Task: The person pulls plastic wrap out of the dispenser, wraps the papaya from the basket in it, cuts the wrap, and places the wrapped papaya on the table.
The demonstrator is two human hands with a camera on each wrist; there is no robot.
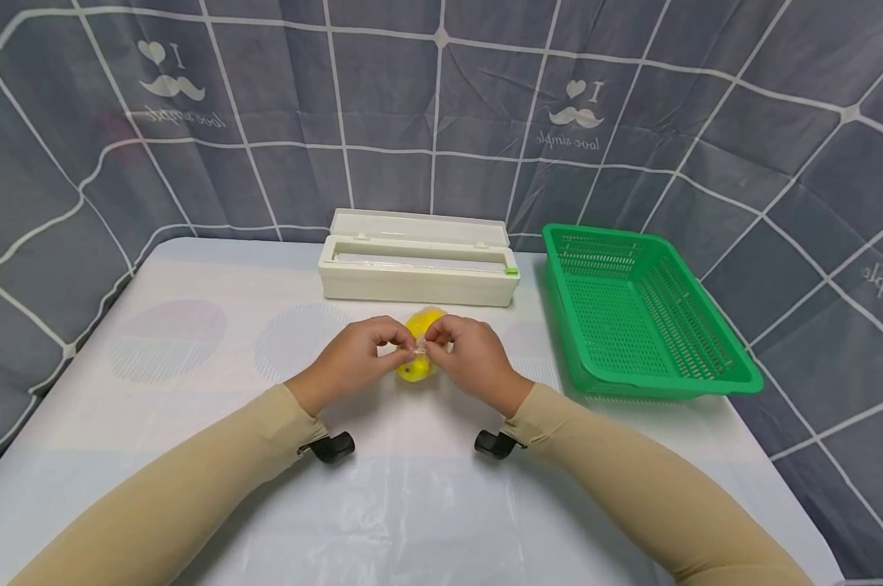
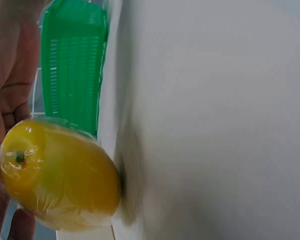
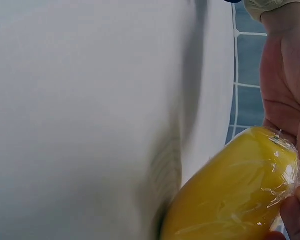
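Observation:
A yellow fruit (image 1: pixel 415 370), smooth and oblong with a small green stem mark, rests on the table in front of me. Clear cling film (image 3: pixel 290 172) wraps it and gathers into a bunch on top. My left hand (image 1: pixel 360 356) pinches the gathered film from the left with thumb and fingertips. From the right, my right hand (image 1: pixel 476 362) pinches the same film, the fingertips of both hands almost meeting over the fruit. In the left wrist view the wrapped fruit (image 2: pixel 65 175) shows a greenish patch under the shiny film.
Behind the hands stands a white cling film dispenser (image 1: pixel 419 285) with its lid raised and a roll inside. A green perforated basket (image 1: pixel 569 325) sits at the right edge of the table (image 1: pixel 412 505). Grey checked curtain (image 1: pixel 382 98) surrounds the back and sides.

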